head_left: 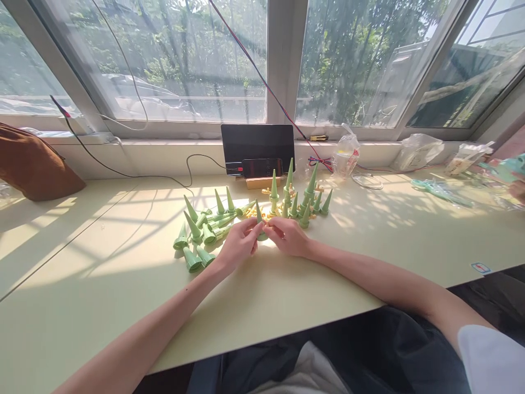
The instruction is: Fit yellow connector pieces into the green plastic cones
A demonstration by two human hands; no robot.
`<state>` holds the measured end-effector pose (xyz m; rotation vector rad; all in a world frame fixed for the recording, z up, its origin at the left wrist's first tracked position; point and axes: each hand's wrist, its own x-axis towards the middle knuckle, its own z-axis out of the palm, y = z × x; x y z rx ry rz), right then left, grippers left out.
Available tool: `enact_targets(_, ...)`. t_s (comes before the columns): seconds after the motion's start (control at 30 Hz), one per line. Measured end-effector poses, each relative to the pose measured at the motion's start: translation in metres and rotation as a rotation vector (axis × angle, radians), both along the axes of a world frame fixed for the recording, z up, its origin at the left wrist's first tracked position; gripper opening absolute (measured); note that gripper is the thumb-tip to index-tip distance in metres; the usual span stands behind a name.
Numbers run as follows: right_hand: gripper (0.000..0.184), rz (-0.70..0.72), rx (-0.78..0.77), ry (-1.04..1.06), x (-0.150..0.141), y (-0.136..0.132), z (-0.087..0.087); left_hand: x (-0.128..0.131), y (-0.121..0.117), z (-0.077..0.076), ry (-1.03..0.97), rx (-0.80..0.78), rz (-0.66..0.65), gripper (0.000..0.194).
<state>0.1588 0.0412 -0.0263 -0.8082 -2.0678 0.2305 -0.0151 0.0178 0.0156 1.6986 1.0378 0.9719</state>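
Note:
A green plastic cone stands upright between my hands over the table, its base partly covered by my fingers. My left hand is closed around its left side. Pinched together at the cone's right side, the fingers of my right hand hide whatever small piece they may hold. Just beyond my hands lies a pile of small yellow pieces. Several loose green cones lie or stand to the left. To the right stand several more, some stacked, such as a tall cone with yellow pieces sticking out.
A dark tablet with a phone before it leans near the window, cables running to both sides. A brown bag sits at far left. Plastic bags line the sill at right, where another person's hand shows.

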Motion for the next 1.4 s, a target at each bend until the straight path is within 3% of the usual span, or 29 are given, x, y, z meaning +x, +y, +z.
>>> enact_targets(0.37, 0.031, -0.032, 0.109, -0.064, -0.002, -0.007, 0.001, -0.002, 0.001, -0.003, -0.040, -0.145, -0.094, 0.031)
enact_targets(0.63, 0.025, -0.042, 0.166, -0.124, -0.003, -0.010, 0.003, -0.004, 0.003, -0.005, -0.097, -0.166, -0.190, 0.037)
enact_targets(1.0, 0.026, -0.083, 0.201, -0.187, -0.005, -0.009, 0.000, -0.004, 0.008, -0.013, -0.086, -0.227, -0.123, 0.045)
enact_targets(1.23, 0.018, -0.034, 0.229, -0.222, -0.008, -0.011, 0.001, -0.002, 0.006, -0.017, -0.020, -0.100, -0.104, 0.048)
enact_targets(1.4, 0.017, -0.015, 0.243, -0.186, -0.007, -0.010, -0.001, -0.001, 0.005, -0.016, -0.025, -0.120, -0.084, 0.049)
